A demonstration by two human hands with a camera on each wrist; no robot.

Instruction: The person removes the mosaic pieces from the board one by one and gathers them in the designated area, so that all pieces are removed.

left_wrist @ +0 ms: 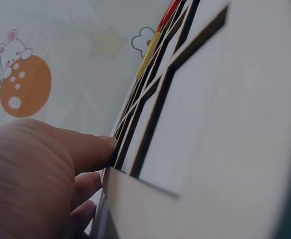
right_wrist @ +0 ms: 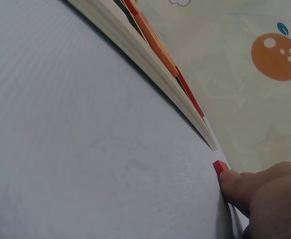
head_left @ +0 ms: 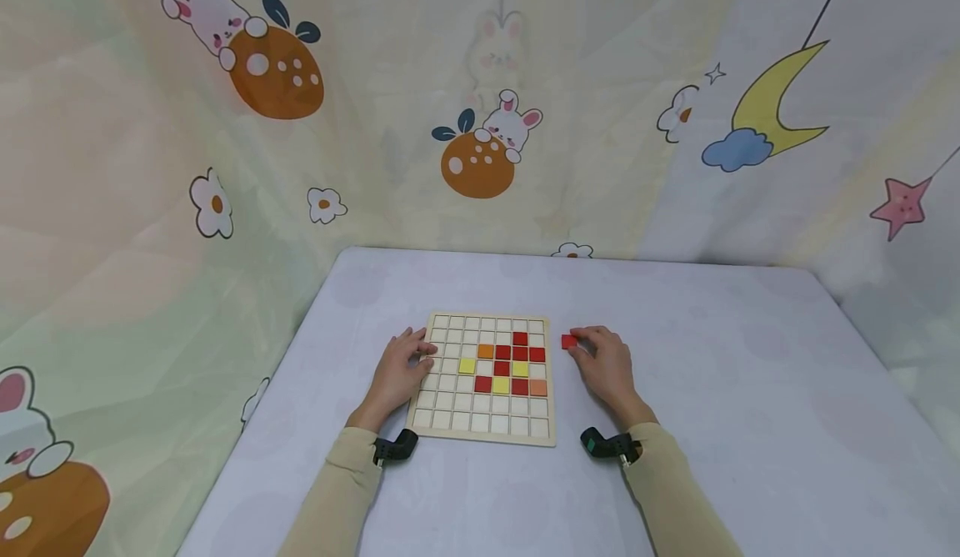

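Observation:
A wooden grid board [head_left: 480, 438] lies flat on the table, with red, yellow and orange square tiles in some of its cells. At its left edge, my left hand [head_left: 400, 367] rests with relaxed fingers touching the frame. The left wrist view shows a digit [left_wrist: 93, 149] against the board's edge, with other fingers lower down. To the right of the board, my right hand [head_left: 606, 365] pinches a red square tile [head_left: 568, 342] by its right side. The tile is apart from the board and at the table surface, as the right wrist view also shows.
A pale cloth covers the table [head_left: 787, 424]. Behind and beside it hangs a curtain [head_left: 600, 123] printed with bunnies, flowers and a moon. Each wrist wears a black strapped device, the left one [head_left: 396, 447] close to the board's lower left corner.

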